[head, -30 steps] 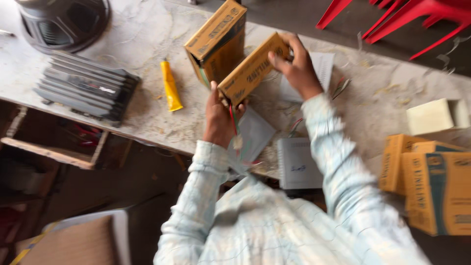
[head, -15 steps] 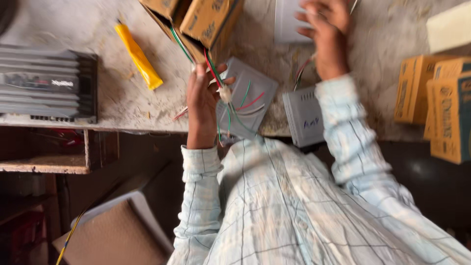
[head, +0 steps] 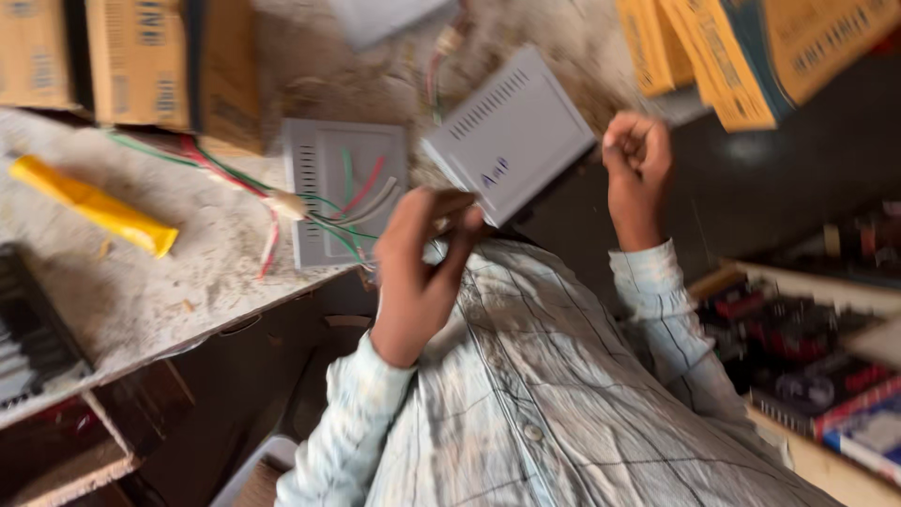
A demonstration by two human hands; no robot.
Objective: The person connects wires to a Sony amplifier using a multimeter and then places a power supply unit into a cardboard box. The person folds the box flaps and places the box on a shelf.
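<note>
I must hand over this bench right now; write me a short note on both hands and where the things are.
Left hand: pinching the corner of a grey flat box, lifted off the bench.
Right hand: closed fist, seems empty.
Second grey box lies on the worktop with coloured wires across it.
Yellow tube lies to the left; cardboard cartons behind.
Done: both grey boxes are out.
Left: the lifted box is not yet set down.

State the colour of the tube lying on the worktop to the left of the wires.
The tube is yellow, seen in the head view, the only view.
</note>
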